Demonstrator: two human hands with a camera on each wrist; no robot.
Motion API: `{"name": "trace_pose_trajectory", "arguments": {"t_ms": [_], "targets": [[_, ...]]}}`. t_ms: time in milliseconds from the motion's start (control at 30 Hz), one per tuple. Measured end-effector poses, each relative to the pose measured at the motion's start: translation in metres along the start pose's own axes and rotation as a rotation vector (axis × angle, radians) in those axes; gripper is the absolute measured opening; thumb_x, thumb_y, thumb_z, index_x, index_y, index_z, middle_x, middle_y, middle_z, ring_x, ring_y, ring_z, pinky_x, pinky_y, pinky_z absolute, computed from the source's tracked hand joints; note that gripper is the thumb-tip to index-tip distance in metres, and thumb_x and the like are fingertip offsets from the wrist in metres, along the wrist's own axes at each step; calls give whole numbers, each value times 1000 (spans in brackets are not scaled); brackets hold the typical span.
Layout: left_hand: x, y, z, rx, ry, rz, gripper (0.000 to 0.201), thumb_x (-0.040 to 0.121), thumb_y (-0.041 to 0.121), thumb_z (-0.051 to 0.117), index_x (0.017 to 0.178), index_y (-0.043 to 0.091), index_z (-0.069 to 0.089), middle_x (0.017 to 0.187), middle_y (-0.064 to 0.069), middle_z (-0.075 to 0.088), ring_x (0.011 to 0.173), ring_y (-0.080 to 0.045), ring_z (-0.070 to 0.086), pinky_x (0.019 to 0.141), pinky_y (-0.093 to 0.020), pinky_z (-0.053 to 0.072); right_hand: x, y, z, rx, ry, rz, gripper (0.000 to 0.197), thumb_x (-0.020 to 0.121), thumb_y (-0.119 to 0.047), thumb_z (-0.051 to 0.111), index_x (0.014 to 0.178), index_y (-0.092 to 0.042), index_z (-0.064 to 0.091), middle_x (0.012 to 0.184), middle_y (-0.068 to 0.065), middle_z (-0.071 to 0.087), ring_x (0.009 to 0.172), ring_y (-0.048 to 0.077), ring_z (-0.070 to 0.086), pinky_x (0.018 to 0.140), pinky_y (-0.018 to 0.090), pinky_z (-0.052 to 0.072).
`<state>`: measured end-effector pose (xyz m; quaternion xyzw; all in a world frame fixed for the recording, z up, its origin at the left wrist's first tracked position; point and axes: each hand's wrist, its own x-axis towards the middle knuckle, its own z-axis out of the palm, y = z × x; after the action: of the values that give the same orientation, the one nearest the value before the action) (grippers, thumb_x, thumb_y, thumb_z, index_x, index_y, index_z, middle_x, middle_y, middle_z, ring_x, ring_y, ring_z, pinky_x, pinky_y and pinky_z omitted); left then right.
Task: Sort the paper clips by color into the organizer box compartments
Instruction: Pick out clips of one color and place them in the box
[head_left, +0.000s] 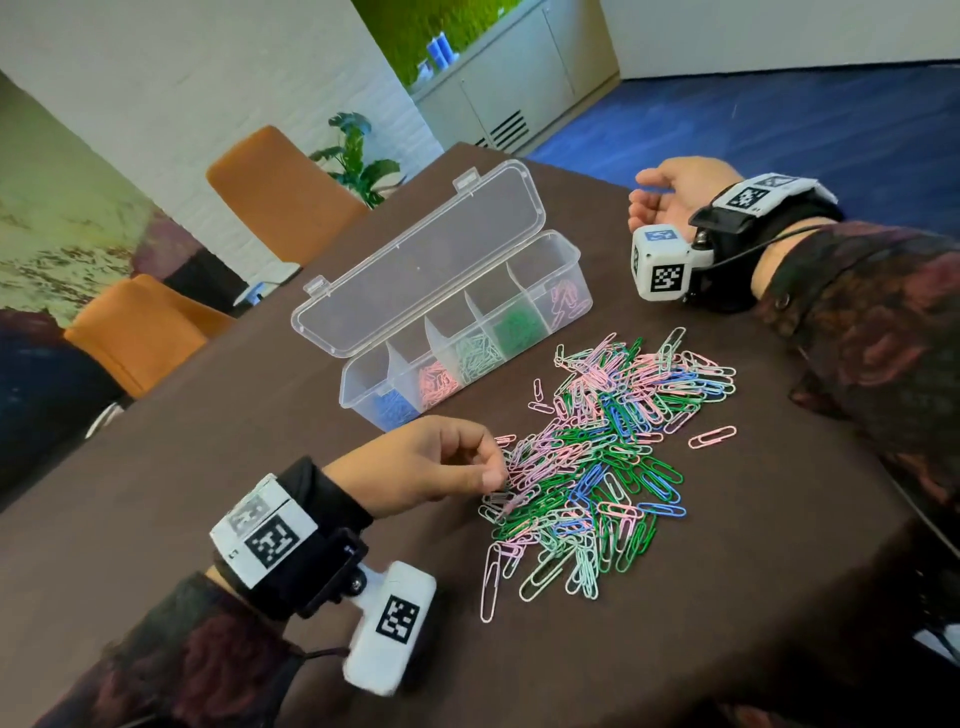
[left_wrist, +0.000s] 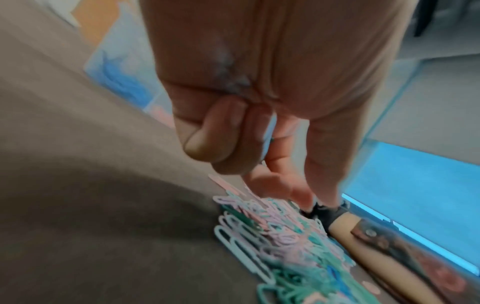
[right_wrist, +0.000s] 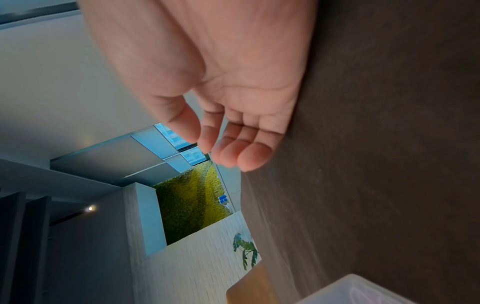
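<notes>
A clear organizer box (head_left: 363, 385) stands open on the brown table, lid (head_left: 415, 265) tipped back. Its compartments hold blue (head_left: 392, 408), pink (head_left: 439, 382), mint (head_left: 480, 353), green (head_left: 514, 327) and pale pink clips (head_left: 566, 301). A mixed pile of paper clips (head_left: 597, 457) lies in front of it. My left hand (head_left: 493, 467) is at the pile's left edge, thumb and forefinger pinched together on a clip whose colour is hidden; the blurred left wrist view shows the left hand (left_wrist: 309, 197) just above the pile (left_wrist: 272, 236). My right hand (head_left: 641, 195) rests on the table right of the box, loosely curled and empty, palm bare in the right wrist view (right_wrist: 207, 148).
A stray pink clip (head_left: 711, 436) lies right of the pile and a large pink one (head_left: 491, 582) at its near edge. Two orange chairs (head_left: 280, 192) (head_left: 140, 332) stand beyond the table's far-left edge. The table's far edge runs just behind my right hand.
</notes>
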<state>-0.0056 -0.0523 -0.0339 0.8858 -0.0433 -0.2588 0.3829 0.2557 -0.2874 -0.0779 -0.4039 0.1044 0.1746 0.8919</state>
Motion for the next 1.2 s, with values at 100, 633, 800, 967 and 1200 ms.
{"name": "trace_pose_trajectory", "arguments": {"t_ms": [100, 633, 800, 967, 1200], "targets": [[4, 0, -3, 167, 99, -2, 8, 82, 22, 68, 89, 20, 64, 70, 4, 54, 63, -4, 45, 63, -13, 38, -1, 0, 0, -9, 4, 0, 15, 94, -16, 45, 98, -7, 56, 77, 4, 53, 59, 14, 51, 52, 24, 48], [4, 6, 3, -576, 176, 31, 9, 61, 16, 68, 65, 22, 62, 65, -4, 56, 46, -9, 38, 44, -17, 34, -6, -1, 1, 4, 10, 16, 15, 93, -15, 45, 99, -7, 57, 77, 4, 54, 58, 14, 51, 52, 21, 48], [4, 8, 10, -765, 43, 55, 33, 53, 8, 70, 86, 10, 65, 69, -6, 57, 57, -16, 54, 48, -22, 44, -6, -2, 2, 6, 12, 11, 14, 93, -14, 45, 96, -8, 57, 79, 4, 53, 59, 14, 51, 53, 22, 49], [7, 14, 22, -306, 4, 16, 15, 69, 24, 65, 74, 16, 55, 63, 0, 55, 57, -11, 52, 54, -19, 40, -9, -2, 2, 3, -6, 25, 11, 93, -13, 45, 92, -7, 55, 80, 4, 52, 60, 14, 51, 54, 23, 49], [11, 24, 24, -648, -31, 46, 32, 67, 30, 80, 60, 20, 50, 57, 5, 41, 47, -8, 41, 42, -15, 32, -10, -2, 1, 14, 2, 20, 13, 94, -14, 44, 96, -9, 56, 80, 4, 53, 61, 14, 51, 56, 22, 49]]}}
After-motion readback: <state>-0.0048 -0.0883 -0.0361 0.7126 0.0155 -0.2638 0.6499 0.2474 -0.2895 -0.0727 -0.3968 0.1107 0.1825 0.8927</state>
